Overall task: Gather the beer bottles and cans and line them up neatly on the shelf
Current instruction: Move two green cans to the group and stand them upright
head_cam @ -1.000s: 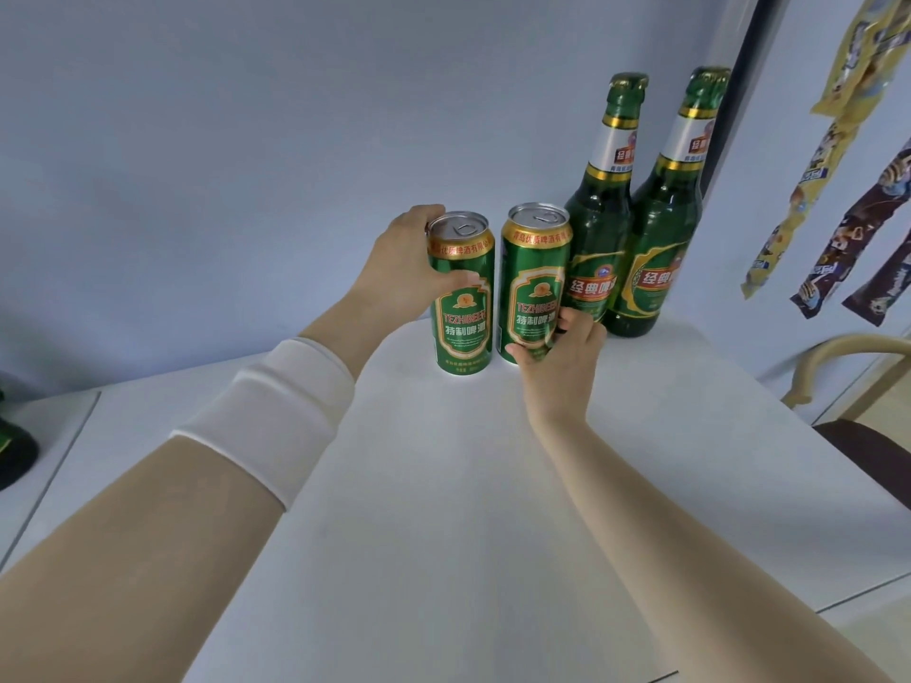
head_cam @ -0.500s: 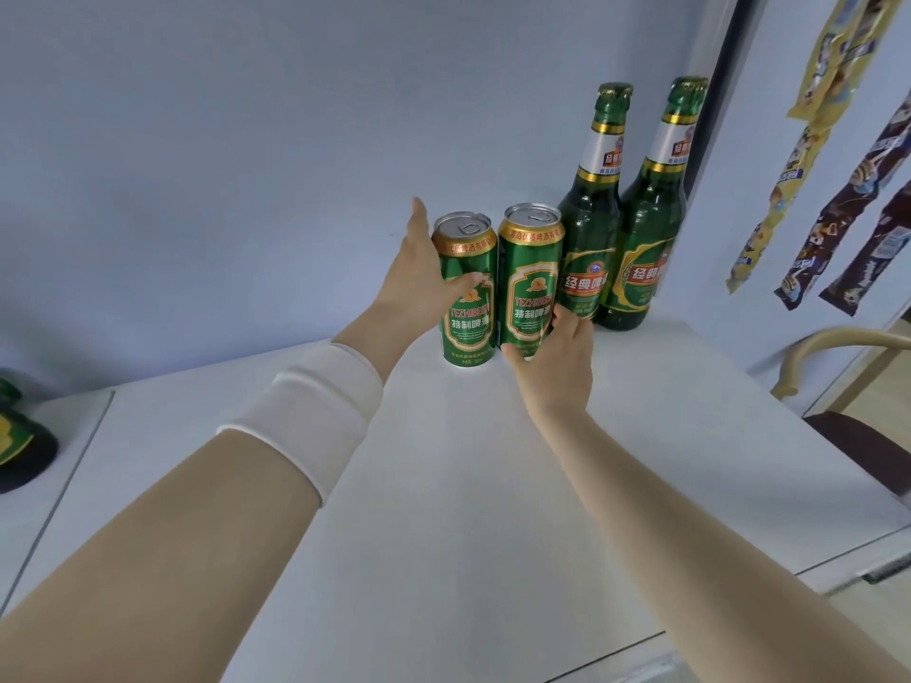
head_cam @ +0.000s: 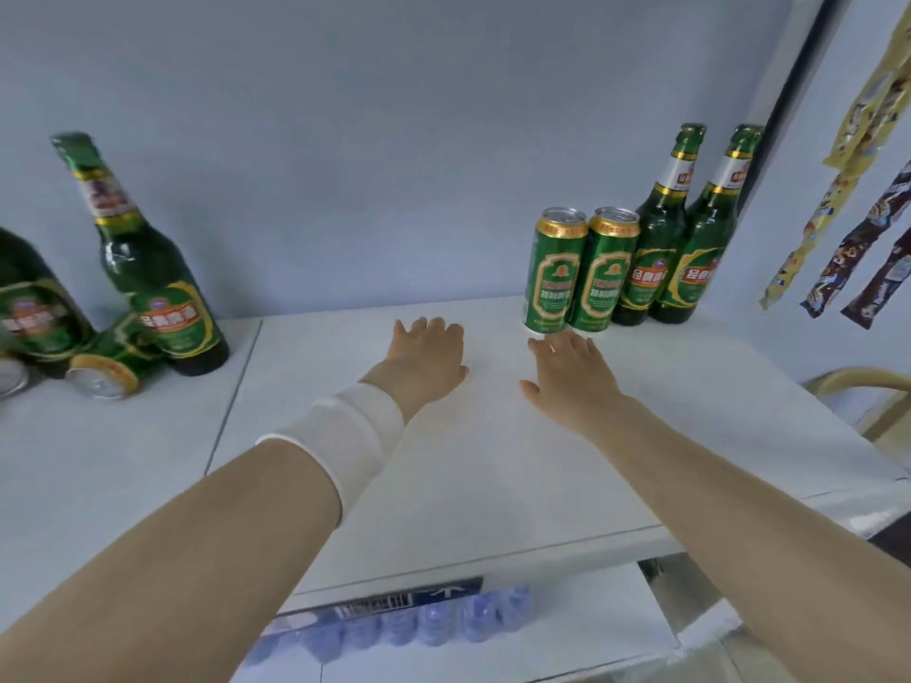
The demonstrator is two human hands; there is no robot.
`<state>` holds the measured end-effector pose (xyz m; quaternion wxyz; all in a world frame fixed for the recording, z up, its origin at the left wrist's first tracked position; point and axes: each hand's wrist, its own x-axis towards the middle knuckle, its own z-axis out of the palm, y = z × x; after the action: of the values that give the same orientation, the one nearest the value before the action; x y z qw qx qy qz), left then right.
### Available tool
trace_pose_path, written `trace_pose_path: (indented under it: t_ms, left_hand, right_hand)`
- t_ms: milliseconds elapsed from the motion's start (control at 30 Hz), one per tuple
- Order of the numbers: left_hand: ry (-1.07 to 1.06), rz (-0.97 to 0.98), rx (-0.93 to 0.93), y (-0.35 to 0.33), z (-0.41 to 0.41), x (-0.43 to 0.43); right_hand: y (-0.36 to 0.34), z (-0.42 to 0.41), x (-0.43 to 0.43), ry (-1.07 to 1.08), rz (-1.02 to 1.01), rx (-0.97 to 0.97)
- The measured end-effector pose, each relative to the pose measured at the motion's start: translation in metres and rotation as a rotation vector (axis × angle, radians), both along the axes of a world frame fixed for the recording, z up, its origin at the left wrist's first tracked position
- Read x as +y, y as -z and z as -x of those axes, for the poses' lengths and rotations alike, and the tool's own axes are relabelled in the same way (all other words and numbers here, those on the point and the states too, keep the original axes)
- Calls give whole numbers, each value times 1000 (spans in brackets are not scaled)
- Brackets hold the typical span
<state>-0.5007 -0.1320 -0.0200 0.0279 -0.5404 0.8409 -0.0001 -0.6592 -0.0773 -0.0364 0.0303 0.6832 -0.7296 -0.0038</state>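
Note:
Two green beer cans (head_cam: 556,278) (head_cam: 606,278) stand side by side at the back right of the white shelf (head_cam: 493,460), touching two upright green beer bottles (head_cam: 653,258) (head_cam: 700,263) to their right. My left hand (head_cam: 426,354) lies open and flat on the shelf, left of the cans. Just in front of the cans, my right hand (head_cam: 574,374) is also open and holds nothing. At the far left stand another upright bottle (head_cam: 148,268), a partly cut-off bottle (head_cam: 29,308) and a can lying on its side (head_cam: 111,362).
The blue wall closes the shelf's back. Snack strips (head_cam: 838,229) hang on the right wall. A lower shelf holds several blue-capped bottles (head_cam: 419,628). A chair back (head_cam: 867,386) shows at the right. A seam (head_cam: 234,386) splits the shelf top.
Both hands have let go of the two cans and pulled back onto the shelf top. The view has swung back and left, bringing the bottles and tipped can at the left into sight.

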Motion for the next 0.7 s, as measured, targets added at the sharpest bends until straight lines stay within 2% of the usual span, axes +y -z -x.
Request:
trace_pose_path:
  t_ms: [400, 700]
  left_hand:
    - [-307, 1, 34, -20, -166, 123]
    - [-464, 42, 77, -32, -328, 180]
  right_hand:
    - [-17, -166, 59, -301, -78, -63]
    - [-33, -344, 91, -483, -37, -140]
